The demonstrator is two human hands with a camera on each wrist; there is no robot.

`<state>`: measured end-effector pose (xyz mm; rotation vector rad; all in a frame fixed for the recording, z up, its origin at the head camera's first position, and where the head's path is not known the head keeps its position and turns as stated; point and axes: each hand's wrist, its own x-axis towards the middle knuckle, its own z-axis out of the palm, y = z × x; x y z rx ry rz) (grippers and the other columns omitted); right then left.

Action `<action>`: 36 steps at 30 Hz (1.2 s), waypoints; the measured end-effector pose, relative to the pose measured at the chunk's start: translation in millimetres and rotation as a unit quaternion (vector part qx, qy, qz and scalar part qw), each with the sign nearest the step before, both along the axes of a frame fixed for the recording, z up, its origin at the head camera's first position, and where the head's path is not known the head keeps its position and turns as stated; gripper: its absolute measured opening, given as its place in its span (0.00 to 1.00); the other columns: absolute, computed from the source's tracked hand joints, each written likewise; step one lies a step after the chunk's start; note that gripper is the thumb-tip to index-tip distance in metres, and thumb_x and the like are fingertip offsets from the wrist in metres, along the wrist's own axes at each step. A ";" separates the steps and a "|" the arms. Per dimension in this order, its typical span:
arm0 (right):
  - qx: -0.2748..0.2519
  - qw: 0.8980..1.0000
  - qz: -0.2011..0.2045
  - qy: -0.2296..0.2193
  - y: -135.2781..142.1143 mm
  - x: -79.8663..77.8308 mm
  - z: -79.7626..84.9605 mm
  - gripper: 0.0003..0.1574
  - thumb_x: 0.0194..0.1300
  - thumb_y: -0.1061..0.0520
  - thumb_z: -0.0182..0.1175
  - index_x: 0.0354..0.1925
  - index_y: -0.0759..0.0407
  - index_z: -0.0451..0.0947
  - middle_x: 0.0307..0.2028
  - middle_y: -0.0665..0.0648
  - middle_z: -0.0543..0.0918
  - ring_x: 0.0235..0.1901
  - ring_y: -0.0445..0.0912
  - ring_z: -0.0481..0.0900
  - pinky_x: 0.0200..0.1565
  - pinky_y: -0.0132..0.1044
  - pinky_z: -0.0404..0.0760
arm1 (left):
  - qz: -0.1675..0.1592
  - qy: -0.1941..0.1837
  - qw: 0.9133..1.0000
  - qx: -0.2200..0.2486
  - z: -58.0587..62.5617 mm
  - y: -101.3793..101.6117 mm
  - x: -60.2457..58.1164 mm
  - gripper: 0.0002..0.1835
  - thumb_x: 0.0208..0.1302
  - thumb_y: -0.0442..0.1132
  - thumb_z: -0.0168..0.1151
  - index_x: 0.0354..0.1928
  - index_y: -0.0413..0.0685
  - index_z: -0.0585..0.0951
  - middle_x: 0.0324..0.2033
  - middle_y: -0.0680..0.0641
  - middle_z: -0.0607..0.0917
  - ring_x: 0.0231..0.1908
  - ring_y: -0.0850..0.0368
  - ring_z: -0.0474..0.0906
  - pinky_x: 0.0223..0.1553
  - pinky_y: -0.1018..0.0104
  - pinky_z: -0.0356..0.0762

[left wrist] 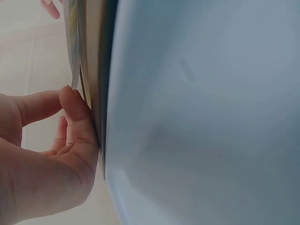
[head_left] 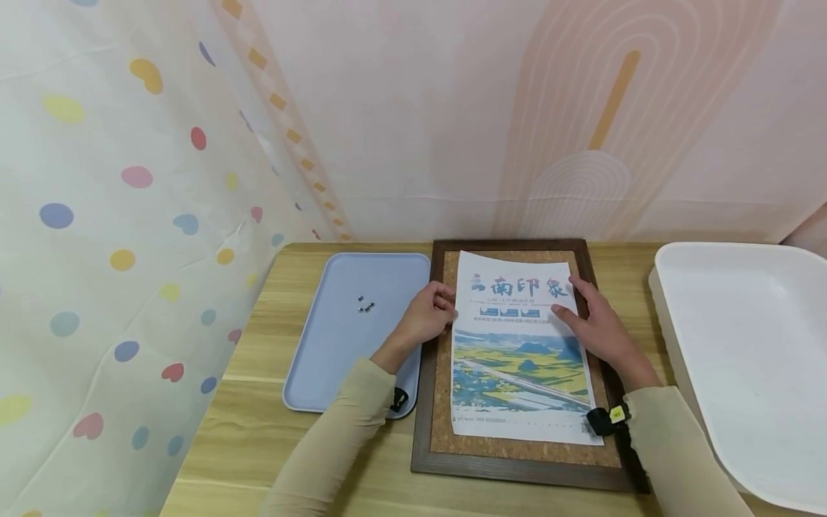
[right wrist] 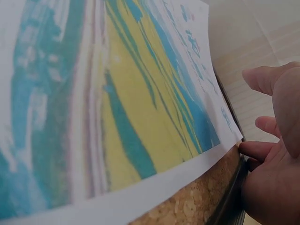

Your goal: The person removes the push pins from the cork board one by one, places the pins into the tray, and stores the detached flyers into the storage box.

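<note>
A printed paper poster (head_left: 517, 373) with blue lettering and a landscape picture lies over a cork board (head_left: 517, 459) in a dark wooden frame (head_left: 517, 468). At its left edge, my left hand (head_left: 426, 316) pinches the paper between thumb and finger, and its other fingers rest along the frame. My right hand (head_left: 604, 327) is at the upper right edge. In the right wrist view, its thumb (right wrist: 262, 78) stands apart above the sheet, while a fingertip touches the paper's edge. The poster's left edge looks slightly raised in the left wrist view.
Left of the frame is a blue tray (head_left: 323, 366) with several small metallic pieces (head_left: 366, 307) in it. A large white bin (head_left: 743, 359) stands on the right. Patterned cloth (head_left: 413, 129) hangs behind and to the left of the wooden table (head_left: 226, 445).
</note>
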<state>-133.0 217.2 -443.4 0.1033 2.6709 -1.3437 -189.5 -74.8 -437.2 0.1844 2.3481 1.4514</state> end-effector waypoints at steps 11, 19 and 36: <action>0.000 1.000 -0.008 -0.010 -1.5 5.1 4.6 0.49 0.65 0.36 0.51 0.73 0.54 0.43 0.72 0.64 0.43 0.71 0.62 0.32 0.62 0.67 0.39 | 0.002 0.003 1.000 0.025 -1.4 -1.6 3.7 0.12 0.66 0.32 0.55 0.51 0.46 0.70 0.36 0.44 0.76 0.31 0.51 0.77 0.32 0.62 0.78; -0.010 1.000 -0.008 -0.018 -6.3 6.3 9.3 0.49 0.64 0.35 0.52 0.73 0.49 0.44 0.72 0.63 0.47 0.69 0.64 0.44 0.61 0.68 0.48 | 0.008 0.011 1.000 0.024 -3.0 -3.5 3.6 0.11 0.66 0.32 0.55 0.49 0.45 0.71 0.35 0.44 0.77 0.31 0.52 0.77 0.33 0.62 0.79; -0.011 0.997 0.045 0.055 -7.2 17.2 17.2 0.41 0.67 0.46 0.54 0.71 0.52 0.49 0.68 0.62 0.53 0.51 0.57 0.69 0.48 0.52 0.76 | 0.019 0.002 1.000 0.009 -1.4 1.2 6.8 0.08 0.65 0.36 0.58 0.45 0.46 0.75 0.36 0.46 0.78 0.31 0.54 0.78 0.32 0.64 0.79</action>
